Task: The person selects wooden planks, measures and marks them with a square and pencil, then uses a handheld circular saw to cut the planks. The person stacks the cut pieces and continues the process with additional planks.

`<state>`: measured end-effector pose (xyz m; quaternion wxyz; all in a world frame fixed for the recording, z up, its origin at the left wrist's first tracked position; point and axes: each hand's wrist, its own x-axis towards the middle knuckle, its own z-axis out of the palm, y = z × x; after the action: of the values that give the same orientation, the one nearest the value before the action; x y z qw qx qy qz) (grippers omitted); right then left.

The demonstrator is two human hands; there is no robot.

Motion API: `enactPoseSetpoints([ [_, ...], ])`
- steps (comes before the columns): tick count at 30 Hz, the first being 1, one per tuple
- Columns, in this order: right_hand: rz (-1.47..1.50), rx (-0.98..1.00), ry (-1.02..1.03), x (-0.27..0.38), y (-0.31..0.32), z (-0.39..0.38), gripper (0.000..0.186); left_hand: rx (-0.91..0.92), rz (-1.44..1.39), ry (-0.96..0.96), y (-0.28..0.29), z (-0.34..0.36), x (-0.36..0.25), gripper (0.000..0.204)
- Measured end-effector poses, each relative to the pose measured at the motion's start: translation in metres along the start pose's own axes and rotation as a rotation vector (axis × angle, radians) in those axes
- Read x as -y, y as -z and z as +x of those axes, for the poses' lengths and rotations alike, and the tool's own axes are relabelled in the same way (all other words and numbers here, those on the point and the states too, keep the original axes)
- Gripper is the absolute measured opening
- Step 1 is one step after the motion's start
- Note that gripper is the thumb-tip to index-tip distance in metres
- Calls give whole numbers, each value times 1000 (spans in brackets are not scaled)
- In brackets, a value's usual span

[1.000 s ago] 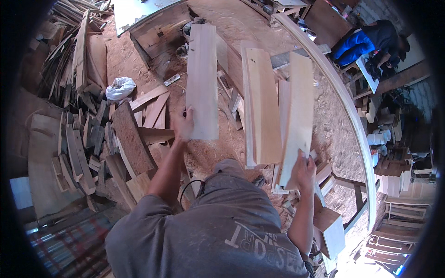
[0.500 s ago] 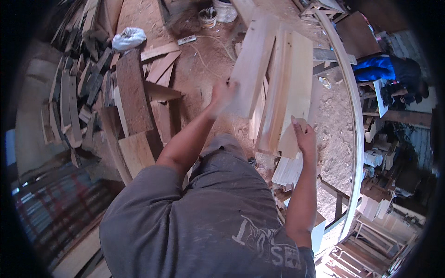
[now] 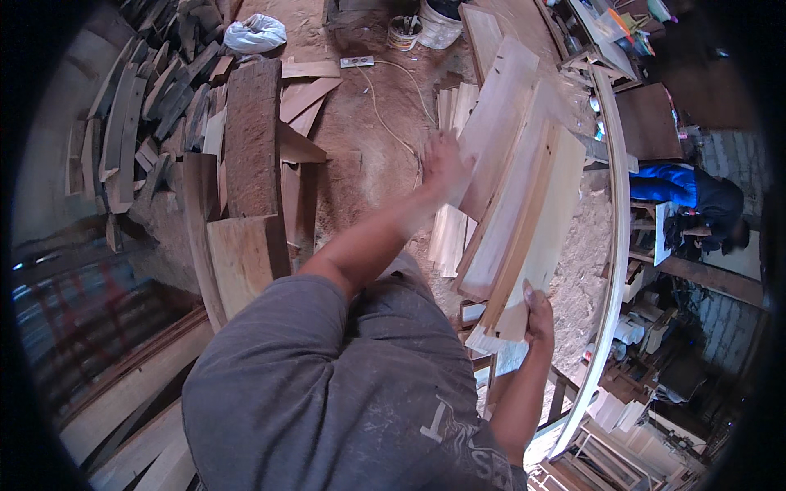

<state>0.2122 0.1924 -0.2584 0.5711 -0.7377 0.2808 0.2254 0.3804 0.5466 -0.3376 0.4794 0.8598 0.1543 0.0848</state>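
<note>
Several pale, flat wooden boards fan out in front of me, overlapping lengthwise. My right hand (image 3: 538,316) grips the near end of the rightmost board (image 3: 547,213), thumb on top and the other fingers mostly hidden beneath. Next to it, more boards (image 3: 509,221) lie stacked edge over edge. A further plank (image 3: 501,123) makes up the left side of the fan. Against that plank's left edge is my left hand (image 3: 446,168), slightly blurred, its fingers stretched out and not wrapped round the wood.
Stacked offcuts (image 3: 155,98) and a thick dusty beam (image 3: 254,139) stand at left. A power strip (image 3: 357,61) with its cord lies on the floor near buckets (image 3: 404,33). A long pale rail (image 3: 618,221) runs along the right; beyond it a person in blue (image 3: 667,185) bends over.
The boards have spread further apart and shifted right and nearer. My left hand has moved right and its fingers have straightened. My right hand keeps its grip, now lower in view.
</note>
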Motion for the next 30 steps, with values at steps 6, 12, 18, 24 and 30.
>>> enactPoseSetpoints([
  [6, -13, -99, 9, -34, 16, -20, 51, 391, -223, 178, -44, -46, -66, 54],
  [12, 123, -200, 134, -77, 29, -37, 52, 363, -219, 351, -56, -51, -91, 51],
  [18, 208, -177, 131, -90, 43, -53, 74, 403, -206, 207, -43, -66, -132, 54],
  [24, 293, -164, 72, -73, 39, -58, 74, 310, -273, 234, -65, -73, -159, 55],
  [30, 255, -265, 57, -94, 50, -40, 73, 346, -359, 286, -74, -70, -151, 64],
])
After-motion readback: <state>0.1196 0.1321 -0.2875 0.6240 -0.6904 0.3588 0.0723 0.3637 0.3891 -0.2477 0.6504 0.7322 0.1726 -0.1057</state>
